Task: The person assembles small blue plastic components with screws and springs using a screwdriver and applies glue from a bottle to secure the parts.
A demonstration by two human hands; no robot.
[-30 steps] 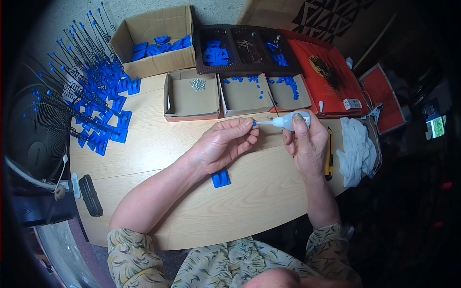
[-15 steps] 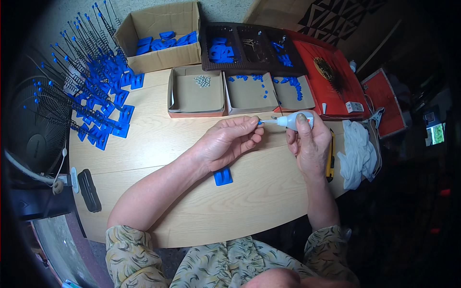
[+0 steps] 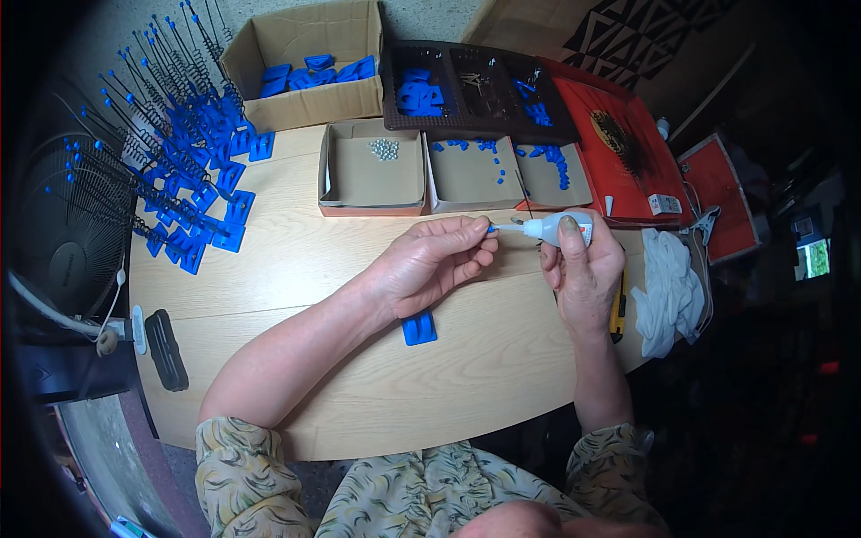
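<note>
Between thumb and forefinger, my left hand point(image 3: 435, 255) pinches a small blue plastic piece point(image 3: 491, 229). My right hand point(image 3: 585, 273) is wrapped round a pale squeeze bottle point(image 3: 547, 228), tipped on its side, its thin nozzle pointing left. The nozzle tip meets the blue piece, or nearly so; I cannot tell whether they touch. A thin dark wire point(image 3: 528, 202) rises just behind the bottle, and whether my right fingers hold it is unclear. Below my left wrist, a blue plastic base point(image 3: 419, 329) lies on the table, partly covered by the wrist.
Blue bases with springy black wires point(image 3: 193, 193) crowd the far left. Along the back are a cardboard box point(image 3: 305, 106), a dark divided tray point(image 3: 480, 125) and shallow boxes point(image 3: 372, 184) of beads and blue bits. On the right lie a yellow cutter point(image 3: 618, 309) and white gloves point(image 3: 668, 291).
The whole picture has shifted slightly to the right. Both hands keep their grips, and the bottle's nozzle stays at the small blue piece.
</note>
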